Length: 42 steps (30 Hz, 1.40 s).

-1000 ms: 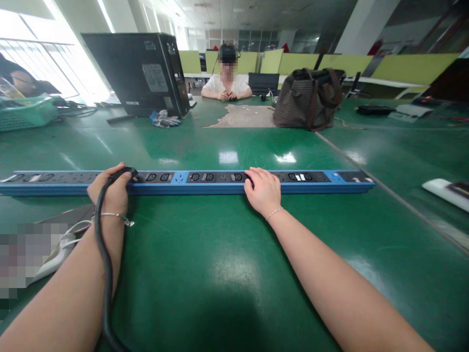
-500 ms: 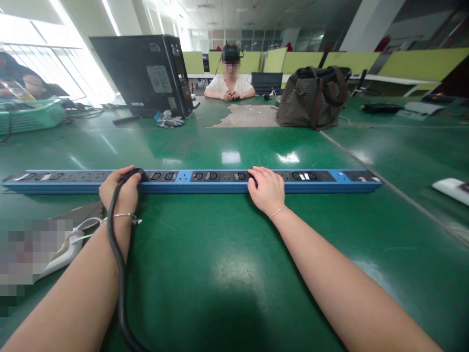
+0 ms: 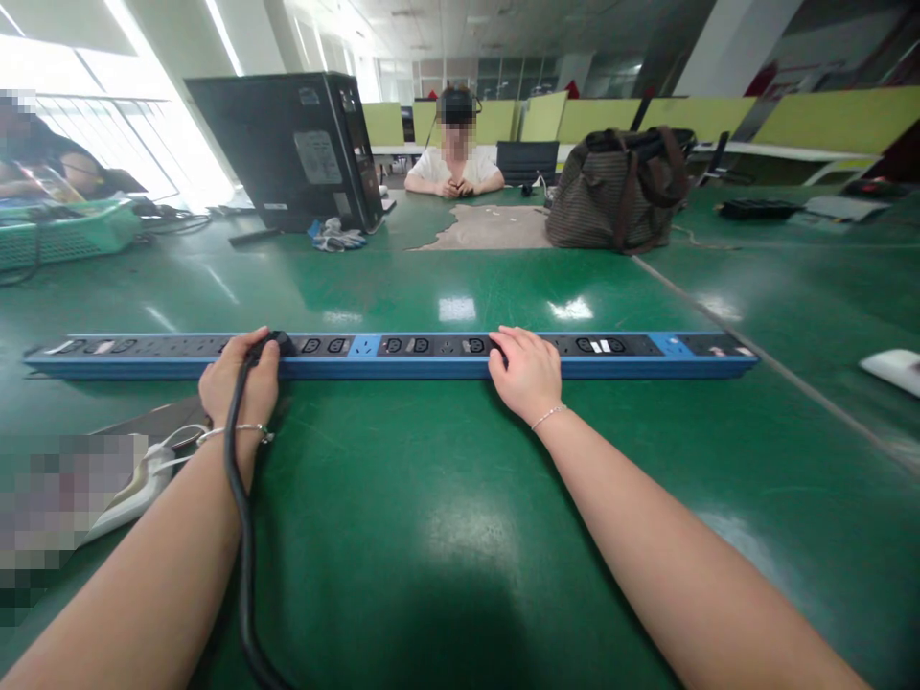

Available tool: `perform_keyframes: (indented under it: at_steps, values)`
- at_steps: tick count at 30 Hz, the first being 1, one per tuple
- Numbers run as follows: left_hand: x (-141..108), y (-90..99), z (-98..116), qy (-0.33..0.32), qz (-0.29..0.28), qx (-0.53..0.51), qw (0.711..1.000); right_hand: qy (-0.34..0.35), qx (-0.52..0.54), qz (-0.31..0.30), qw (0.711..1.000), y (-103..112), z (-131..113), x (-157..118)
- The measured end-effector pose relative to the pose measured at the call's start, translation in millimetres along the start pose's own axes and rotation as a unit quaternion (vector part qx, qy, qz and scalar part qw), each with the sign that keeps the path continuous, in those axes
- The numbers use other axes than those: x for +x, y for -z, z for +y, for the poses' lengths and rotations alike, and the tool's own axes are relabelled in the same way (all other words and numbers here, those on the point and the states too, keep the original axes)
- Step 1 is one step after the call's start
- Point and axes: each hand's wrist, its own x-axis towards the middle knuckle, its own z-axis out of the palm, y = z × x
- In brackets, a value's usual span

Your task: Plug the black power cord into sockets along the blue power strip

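A big green table (image 3: 402,537) fills most of the view. A person (image 3: 429,171) sits at its far side. The long blue power strip (image 3: 388,370) lies flat across the table, holes facing up. Behind it stand a black computer box (image 3: 277,144) on the left and a brown bag (image 3: 610,192) on the right. A thick black cord (image 3: 246,556) runs down along the left arm (image 3: 158,556). The right hand (image 3: 528,372) rests on the strip, fingers close together, thumb a bit apart. The left hand (image 3: 260,388) pinches a black plug (image 3: 283,342) at the strip's top. I can't tell if the plug is in a hole.
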Motion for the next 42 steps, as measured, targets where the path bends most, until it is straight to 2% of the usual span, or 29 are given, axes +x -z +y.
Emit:
perform_keyframes:
  at_steps: [3,12,22,29,32,34,38,42]
  values:
    - [2.2,0.6,2.7,0.018,-0.009,-0.003,1.0,0.0,-0.001,-0.006,1.0,0.4,0.1,0.3]
    - [-3.1,-0.6,-3.1,0.004,-0.015,-0.042,0.999,0.003,-0.003,0.003,1.0,-0.7,-0.1,-0.1]
    - [-0.7,-9.8,-9.8,-0.065,0.021,-0.071,0.995,0.001,-0.006,0.004,1.0,-0.8,-0.7,0.0]
    - [1.0,-4.4,-1.2,-0.061,0.135,-0.142,0.979,0.001,-0.014,0.008,1.0,-1.2,-0.8,0.0]
    - [-4.9,-3.4,14.7,-0.046,0.119,-0.165,0.978,-0.002,-0.015,0.009,1.0,-1.5,-0.6,0.1]
    - [-12.8,-5.2,30.4,-0.04,0.084,-0.182,0.979,-0.003,-0.014,0.008,1.0,-1.6,-0.8,0.1]
    - [-31.8,-14.2,59.6,-0.107,-0.014,-0.202,0.974,-0.005,-0.012,0.009,1.0,-1.5,-1.5,-0.1]
    - [-40.8,-23.0,68.1,-0.146,-0.068,-0.182,0.97,-0.005,-0.008,0.009,1.0,-1.5,-2.0,0.1]
